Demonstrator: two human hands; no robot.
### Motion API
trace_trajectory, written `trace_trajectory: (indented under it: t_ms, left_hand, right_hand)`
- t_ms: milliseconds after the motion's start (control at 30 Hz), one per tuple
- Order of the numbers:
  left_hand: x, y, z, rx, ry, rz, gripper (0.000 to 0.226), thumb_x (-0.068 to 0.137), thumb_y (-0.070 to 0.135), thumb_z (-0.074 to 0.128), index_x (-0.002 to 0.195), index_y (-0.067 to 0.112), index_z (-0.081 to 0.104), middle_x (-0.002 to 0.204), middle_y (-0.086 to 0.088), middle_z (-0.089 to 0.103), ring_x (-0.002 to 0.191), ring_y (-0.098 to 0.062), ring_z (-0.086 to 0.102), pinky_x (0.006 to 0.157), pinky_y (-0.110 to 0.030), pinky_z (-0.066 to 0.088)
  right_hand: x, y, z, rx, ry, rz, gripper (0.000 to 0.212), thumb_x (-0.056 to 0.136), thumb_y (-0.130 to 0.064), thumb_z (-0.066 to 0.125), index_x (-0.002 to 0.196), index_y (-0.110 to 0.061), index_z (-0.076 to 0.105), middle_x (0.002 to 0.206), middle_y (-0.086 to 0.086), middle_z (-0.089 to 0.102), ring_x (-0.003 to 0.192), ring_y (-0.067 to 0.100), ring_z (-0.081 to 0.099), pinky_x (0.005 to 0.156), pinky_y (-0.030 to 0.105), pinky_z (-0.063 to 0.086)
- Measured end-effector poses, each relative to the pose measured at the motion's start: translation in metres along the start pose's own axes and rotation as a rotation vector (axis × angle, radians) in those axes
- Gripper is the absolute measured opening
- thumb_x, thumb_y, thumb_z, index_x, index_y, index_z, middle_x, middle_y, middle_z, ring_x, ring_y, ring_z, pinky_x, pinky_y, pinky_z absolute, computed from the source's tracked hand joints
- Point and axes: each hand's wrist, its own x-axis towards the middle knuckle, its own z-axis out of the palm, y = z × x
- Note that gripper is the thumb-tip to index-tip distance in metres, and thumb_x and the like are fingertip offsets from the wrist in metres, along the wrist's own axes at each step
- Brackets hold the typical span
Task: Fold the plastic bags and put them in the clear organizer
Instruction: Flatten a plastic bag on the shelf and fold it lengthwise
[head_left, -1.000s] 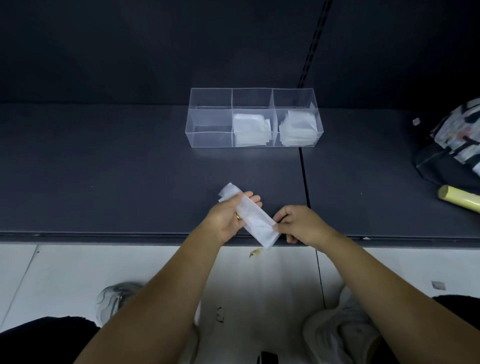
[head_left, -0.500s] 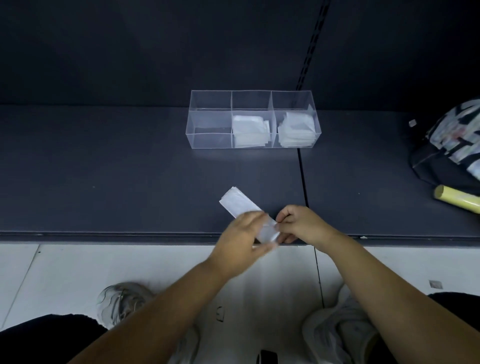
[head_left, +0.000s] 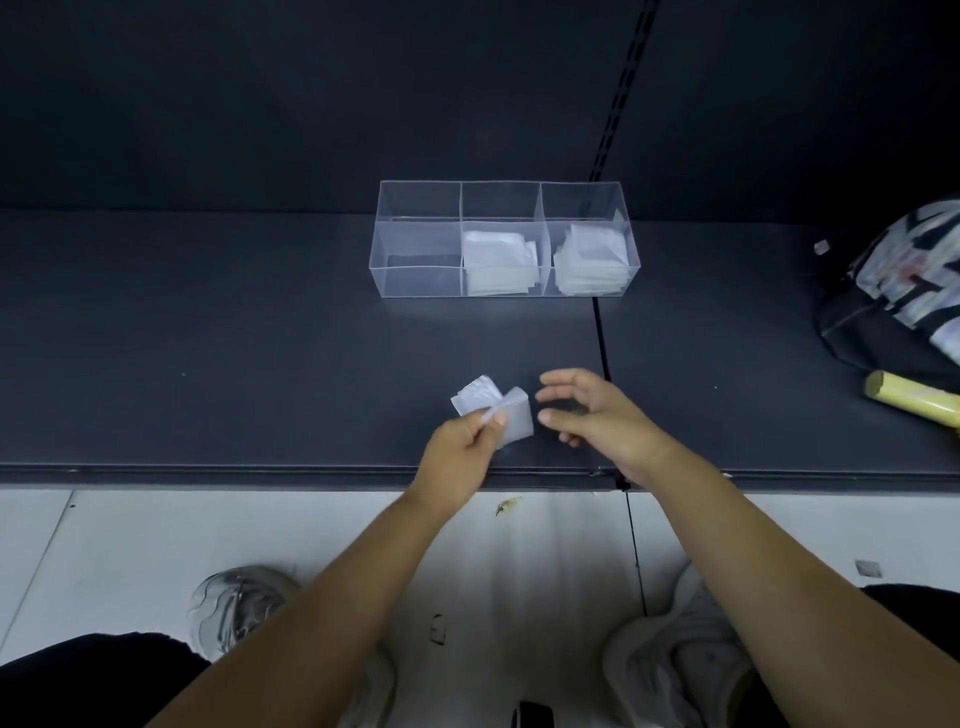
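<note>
Plastic bag (head_left: 492, 409), folded small with its flaps gaping, is pinched in the left hand (head_left: 462, 448) over the shelf (head_left: 208, 338) near its front edge. The right hand (head_left: 592, 415) hovers beside it, grip wide and empty. With only one pinch holding it, the springy fold may open before reaching the clear organizer (head_left: 415, 283).

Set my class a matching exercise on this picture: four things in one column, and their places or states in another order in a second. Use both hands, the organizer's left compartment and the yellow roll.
Column A
1. left hand
2. right hand
3. left compartment
4. yellow roll

Column B
a. lies at the right end of the shelf
b. empty
c. pinches the folded bag
d. fingers spread, holds nothing

Pairs: 1-c, 2-d, 3-b, 4-a
</note>
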Motion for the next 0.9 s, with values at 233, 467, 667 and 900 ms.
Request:
trace_trajectory:
  t_ms: [233,467,667,900]
  left_hand:
    - [0.024,-0.001,-0.006,-0.309,0.065,-0.271,0.031,0.099,0.025,0.048,0.126,0.015,0.061,0.121,-0.004,0.065,0.106,-0.018,0.063,0.088,-0.028,0.055]
    - [0.036,-0.002,-0.007,-0.529,0.284,-0.425,0.020,0.100,0.013,0.046,0.098,0.006,0.064,0.090,-0.013,0.068,0.071,-0.022,0.069,0.053,-0.028,0.058]
    - [0.025,-0.009,-0.008,0.360,0.518,0.203,0.022,0.093,0.008,0.054,0.111,0.011,0.067,0.109,-0.007,0.064,0.096,-0.022,0.061,0.085,-0.025,0.043]
    - [0.023,-0.044,-0.011,1.088,-0.022,0.237,0.068,0.092,0.059,-0.003,0.150,0.024,-0.012,0.161,0.008,-0.006,0.147,-0.018,-0.014,0.116,-0.046,-0.015]
  right_hand:
    - [0.020,0.010,0.032,-0.111,0.112,0.006,0.018,0.082,-0.011,0.071,0.098,-0.017,0.064,0.085,0.003,0.071,0.047,0.000,0.054,0.050,0.013,0.044]
    - [0.030,0.008,0.042,-0.190,0.245,0.053,0.010,0.078,-0.011,0.075,0.078,-0.016,0.065,0.072,0.000,0.069,0.046,0.005,0.055,0.048,0.016,0.045]
    - [0.035,0.001,0.045,-0.287,0.242,0.061,0.016,0.076,-0.012,0.077,0.069,-0.019,0.065,0.076,0.000,0.069,0.065,0.015,0.061,0.072,0.035,0.057]
    - [0.036,0.001,0.052,-0.370,0.301,0.045,0.011,0.078,-0.022,0.076,0.078,-0.020,0.065,0.079,-0.005,0.066,0.079,0.016,0.065,0.076,0.038,0.056]
